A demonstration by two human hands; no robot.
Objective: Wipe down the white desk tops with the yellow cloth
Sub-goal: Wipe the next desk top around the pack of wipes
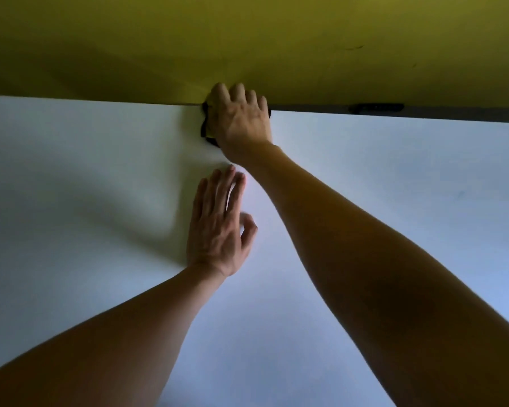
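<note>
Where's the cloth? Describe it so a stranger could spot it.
Follow the white desk top to its far edge, where it meets the yellow panel. The cloth is bunched under the right hand, only a dark-edged yellow sliver showing left of it.

A: What stands behind the bench?
B: A yellow-green panel (276, 39) fills the whole upper part of the view; it bears a few faint dark scuffs at the right; its lower left lies in soft shade.
A: And along its foot?
B: At the right a grey strip (453, 111) runs beneath it, carrying a small dark fitting (376, 108); the light is dim and cool, bluish toward the right.
</note>
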